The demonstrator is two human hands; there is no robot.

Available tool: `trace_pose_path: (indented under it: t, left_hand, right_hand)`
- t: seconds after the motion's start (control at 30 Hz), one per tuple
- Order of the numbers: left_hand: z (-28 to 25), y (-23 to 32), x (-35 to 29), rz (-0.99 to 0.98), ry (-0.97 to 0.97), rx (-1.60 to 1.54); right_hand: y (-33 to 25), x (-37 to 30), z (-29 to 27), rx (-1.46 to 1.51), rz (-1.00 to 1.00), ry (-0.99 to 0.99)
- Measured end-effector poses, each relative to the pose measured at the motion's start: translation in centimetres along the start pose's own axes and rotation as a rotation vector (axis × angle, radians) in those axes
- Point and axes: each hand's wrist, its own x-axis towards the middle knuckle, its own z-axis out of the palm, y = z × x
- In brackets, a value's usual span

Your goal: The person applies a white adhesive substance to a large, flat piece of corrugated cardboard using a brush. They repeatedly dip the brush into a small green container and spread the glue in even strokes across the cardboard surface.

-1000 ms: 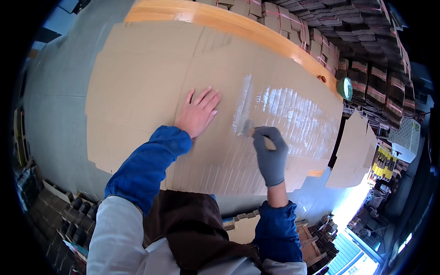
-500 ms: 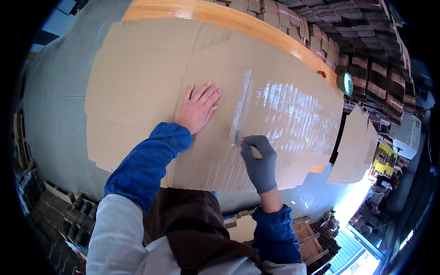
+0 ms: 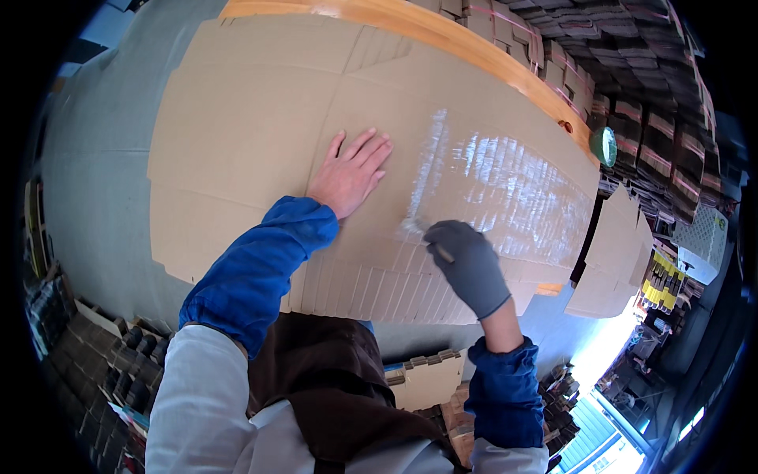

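Lying palm-down on a large cardboard sheet (image 3: 237, 126), the bare left hand (image 3: 354, 172) has its fingers extended, slightly spread and released; they grasp nothing. The hand is positioned near a vertical crease in the sheet, to the left of the coated area. The right hand (image 3: 468, 265) wears a grey glove. Its fingers are closed around a brush (image 3: 444, 254), the pale handle of which shows between them; the remainder of the grip is hidden by the glove. The brush head is blurred and points to the left of the glove, at the lower end of a narrow glossy strip (image 3: 430, 162). Exact contact between bristles and sheet cannot be determined.

The cardboard sheet covers most of the table (image 3: 474, 49), which is exposed as an orange wooden band along the far edge. Right of the narrow strip, a broad glossy patch (image 3: 521, 197) with whitish streaks extends toward the right side of the sheet. Parallel score lines mark the near portion.

A green round container (image 3: 603, 147) is located beside the far right corner of the sheet. A second cardboard piece (image 3: 608, 265) is situated to the right, separated by a dark gap. Beyond the table, bundled stacks (image 3: 505, 31) are bound with pink bands. Blue sleeve covers (image 3: 264, 268) enclose both forearms.
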Motion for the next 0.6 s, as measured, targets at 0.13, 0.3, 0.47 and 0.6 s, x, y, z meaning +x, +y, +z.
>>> trace_pose_path:
  t: [0.13, 0.3, 0.47, 0.6]
  left_hand:
    - [0.2, -0.1, -0.2, 0.002, -0.004, -0.013]
    - [0.0, -0.1, 0.0, 0.015, 0.012, 0.002]
    - [-0.1, 0.0, 0.0, 0.007, 0.009, -0.008]
    - [0.0, 0.1, 0.0, 0.002, 0.001, -0.002]
  right_hand:
    - [-1.4, -0.2, -1.1, 0.173, 0.022, -0.002]
    - [-0.3, 0.0, -0.4, 0.089, 0.045, -0.034]
    - [-0.4, 0.5, -0.2, 0.221, 0.057, 0.01]
    - [-0.4, -0.4, -0.6, 0.369, 0.27, 0.268]
